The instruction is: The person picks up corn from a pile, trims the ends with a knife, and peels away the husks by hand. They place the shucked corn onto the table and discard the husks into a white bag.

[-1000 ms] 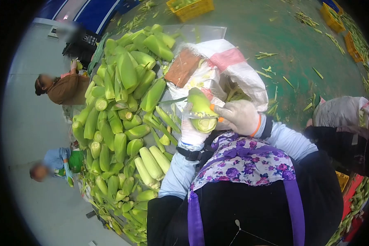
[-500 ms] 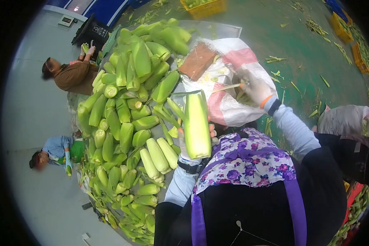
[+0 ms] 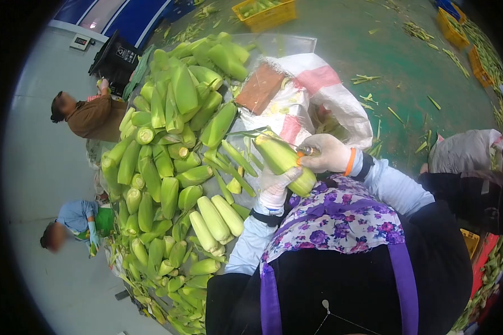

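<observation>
My gloved left hand (image 3: 279, 183) is wrapped around an ear of corn (image 3: 276, 152) in pale green husk, tilted with one end toward my apron. Against the ear's right side, my gloved right hand (image 3: 328, 154) is closed on a small knife (image 3: 307, 149); only a bit of dark metal and orange shows between the fingers. Just beyond both hands lies an open white and pink woven sack (image 3: 332, 75) with husk scraps inside. Three trimmed ears (image 3: 211, 219) lie side by side to the left of my left hand.
A big heap of corn in green husks (image 3: 167, 145) covers the table on the left. A brown block (image 3: 261, 89) rests on the sack. Yellow crates (image 3: 265, 17) stand on the floor among husk scraps. Two people (image 3: 89, 116) work across the table.
My right hand has come from over the sack to the ear in my left hand. The ear, upright before, is now tilted. The view has shifted slightly.
</observation>
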### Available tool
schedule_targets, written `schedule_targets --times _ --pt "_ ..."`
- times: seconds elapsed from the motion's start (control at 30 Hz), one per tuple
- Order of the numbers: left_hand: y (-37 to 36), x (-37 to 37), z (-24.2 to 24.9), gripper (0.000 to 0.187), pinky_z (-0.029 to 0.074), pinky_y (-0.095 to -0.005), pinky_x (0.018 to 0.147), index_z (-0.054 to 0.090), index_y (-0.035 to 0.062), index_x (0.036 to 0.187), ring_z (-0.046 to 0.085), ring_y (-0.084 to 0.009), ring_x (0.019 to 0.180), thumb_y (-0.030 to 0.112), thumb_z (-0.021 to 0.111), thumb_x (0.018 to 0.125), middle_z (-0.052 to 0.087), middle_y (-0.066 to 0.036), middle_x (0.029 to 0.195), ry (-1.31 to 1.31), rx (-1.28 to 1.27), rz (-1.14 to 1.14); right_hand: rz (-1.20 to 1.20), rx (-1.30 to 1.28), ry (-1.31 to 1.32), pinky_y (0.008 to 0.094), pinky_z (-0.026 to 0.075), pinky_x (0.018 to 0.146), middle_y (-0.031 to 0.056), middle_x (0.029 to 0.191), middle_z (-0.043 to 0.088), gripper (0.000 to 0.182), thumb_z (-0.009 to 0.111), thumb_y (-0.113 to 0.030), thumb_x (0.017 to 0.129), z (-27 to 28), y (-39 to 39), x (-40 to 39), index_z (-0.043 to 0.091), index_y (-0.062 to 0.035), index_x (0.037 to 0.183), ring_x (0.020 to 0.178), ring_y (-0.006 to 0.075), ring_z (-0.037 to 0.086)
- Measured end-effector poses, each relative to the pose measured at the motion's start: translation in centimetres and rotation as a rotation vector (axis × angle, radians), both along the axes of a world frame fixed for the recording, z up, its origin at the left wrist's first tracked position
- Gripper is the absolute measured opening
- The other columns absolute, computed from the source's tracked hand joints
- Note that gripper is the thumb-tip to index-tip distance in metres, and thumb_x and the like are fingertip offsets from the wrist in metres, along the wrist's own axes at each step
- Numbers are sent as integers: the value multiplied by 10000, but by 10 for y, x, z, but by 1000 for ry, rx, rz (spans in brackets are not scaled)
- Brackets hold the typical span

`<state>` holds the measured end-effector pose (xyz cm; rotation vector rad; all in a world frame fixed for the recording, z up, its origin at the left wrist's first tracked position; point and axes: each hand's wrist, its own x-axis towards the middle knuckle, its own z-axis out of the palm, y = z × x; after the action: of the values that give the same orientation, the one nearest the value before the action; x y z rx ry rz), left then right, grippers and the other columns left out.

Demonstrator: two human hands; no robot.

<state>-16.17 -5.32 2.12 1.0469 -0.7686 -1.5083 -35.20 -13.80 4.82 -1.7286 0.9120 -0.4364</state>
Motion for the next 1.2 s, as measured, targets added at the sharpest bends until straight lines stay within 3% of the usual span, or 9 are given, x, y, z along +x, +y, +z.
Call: schedule_targets --times 0.07,0.3,0.5,0.7,0.8,1.0,1.03,1.1,1.2 --pt "1 -1 0 623 505 -359 954 501 31 1310 604 -214 1063 56 782 754 610 -86 1166 -13 17 -17 -17 -203 -57 318 514 753 153 863 670 392 736 -260 811 -17 3 -5 658 30 1062 801 187 648" --pt "-11 -5 -4 659 501 -326 937 513 31 1295 610 -193 1066 114 840 729 617 -80 1170 -198 -105 -102 -190 360 -292 297 508 798 54 936 696 372 719 -172 829 -25 -6 -12 652 43 1126 862 131 624" --pt "-22 -20 13 716 486 -327 945 533 31 1279 596 -204 1093 234 879 687 589 -72 1234 -317 -112 -173 -189 -81 -416 269 505 801 37 934 693 361 711 -114 784 -4 -18 -13 650 36 1107 847 106 621" --pt "-36 3 -23 827 479 -340 990 438 4 1369 565 -204 1169 156 887 691 541 -112 1331 -906 -304 -222 -260 493 -265 277 529 773 96 962 689 372 678 -39 749 -5 -33 -25 639 49 1108 838 136 648" --pt "-35 -20 -10 828 478 -356 1012 407 -11 1384 546 -206 1216 90 875 709 521 -146 1362 -234 -79 -65 -430 550 -526 265 510 642 69 850 680 255 636 -17 765 -16 -33 -20 675 51 1007 721 119 628" --pt "-44 -46 5 652 533 -325 912 502 -11 1290 651 -184 1007 64 855 746 667 -105 1113 -526 -69 173 -458 602 -555 271 507 663 62 832 676 220 645 0 752 -30 -29 -11 668 68 960 739 118 627" --pt "-41 -45 8 627 535 -323 901 514 -12 1272 653 -184 990 66 855 750 669 -101 1097 -607 -88 188 -416 556 -399 317 543 716 111 892 681 226 594 -12 770 -27 -34 -18 646 74 972 788 178 663" --pt "-44 -36 10 491 530 -326 898 557 -15 1230 652 -193 976 69 793 809 668 -105 1105 -586 -66 320 -597 891 -773 371 565 780 156 951 670 259 529 -28 791 -33 -49 -27 621 69 1014 843 249 676" --pt "-46 11 -5 370 513 -381 949 560 -19 1247 623 -251 1058 94 667 912 637 -153 1182 100 -42 618 -767 1134 -1030 469 570 894 224 1055 635 323 440 -78 825 -89 -84 -72 568 58 1089 926 377 670"
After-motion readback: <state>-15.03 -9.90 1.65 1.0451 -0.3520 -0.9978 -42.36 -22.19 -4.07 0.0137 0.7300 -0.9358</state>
